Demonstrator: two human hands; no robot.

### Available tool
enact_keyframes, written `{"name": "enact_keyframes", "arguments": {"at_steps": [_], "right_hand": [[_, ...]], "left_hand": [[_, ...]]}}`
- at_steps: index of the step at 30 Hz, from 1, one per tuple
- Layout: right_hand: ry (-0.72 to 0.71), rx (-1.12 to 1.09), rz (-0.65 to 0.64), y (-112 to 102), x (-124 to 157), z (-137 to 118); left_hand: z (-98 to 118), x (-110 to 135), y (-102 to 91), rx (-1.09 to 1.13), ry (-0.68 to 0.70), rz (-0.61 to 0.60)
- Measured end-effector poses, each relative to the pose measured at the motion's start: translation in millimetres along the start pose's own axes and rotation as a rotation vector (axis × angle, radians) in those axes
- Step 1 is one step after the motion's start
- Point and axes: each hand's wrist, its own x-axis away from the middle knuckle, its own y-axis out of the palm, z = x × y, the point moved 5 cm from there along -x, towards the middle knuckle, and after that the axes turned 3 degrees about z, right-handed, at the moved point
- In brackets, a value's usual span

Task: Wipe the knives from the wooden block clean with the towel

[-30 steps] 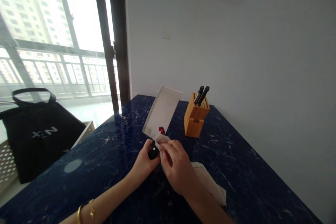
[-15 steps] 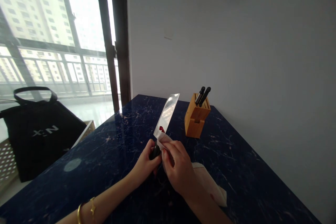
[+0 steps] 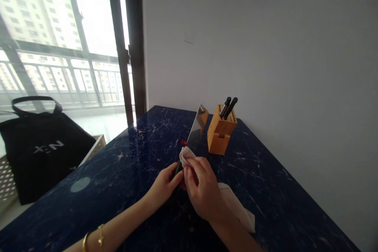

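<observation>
My left hand [image 3: 166,181] is closed around the dark handle of a broad kitchen knife [image 3: 197,128], whose shiny blade points away from me and reflects the wooden block. Pinched in my right hand [image 3: 202,189] is a white cloth [image 3: 187,155], pressed against the blade near the handle. A small red piece [image 3: 184,142] shows at the cloth's upper edge; I cannot make out what it is. The cloth's far side and much of the handle are hidden by my fingers. Partly behind my right wrist, a second pale cloth [image 3: 236,206] lies flat on the table.
A wooden knife block [image 3: 219,138] with two black-handled tools [image 3: 228,108] stands right of the blade on the dark blue marbled table [image 3: 118,181]. Beyond the table's left edge, a black bag [image 3: 44,153] rests by a perforated basket [image 3: 7,187]. A wall [image 3: 265,47] borders the right side.
The knife has turned in my left hand, so its blade appears narrower and darker, with its tip further right. The cloth in my right hand remains against the blade near the handle.
</observation>
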Motion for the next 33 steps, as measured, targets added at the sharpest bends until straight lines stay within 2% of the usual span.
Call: {"name": "enact_keyframes", "arguments": {"at_steps": [10, 18, 23, 29, 33], "right_hand": [[0.081, 0.05, 0.014, -1, -5, 15], [-0.046, 0.006, -0.015, 2, 1, -2], [0.021, 0.015, 0.012, 0, -1, 5], [-0.039, 0.003, -0.02, 1, -1, -5], [-0.016, 0.018, 0.016, -1, -2, -3]], "left_hand": [[4, 1, -1.7, 0.017, 0.029, -0.058], [2, 5, -0.7, 0.136, -0.054, -0.108], [5, 6, -4.5, 0.197, -0.063, -0.052], [3, 8, -2.7, 0.143, -0.086, -0.095], [5, 8, -3.7, 0.16, -0.062, -0.04]]}}
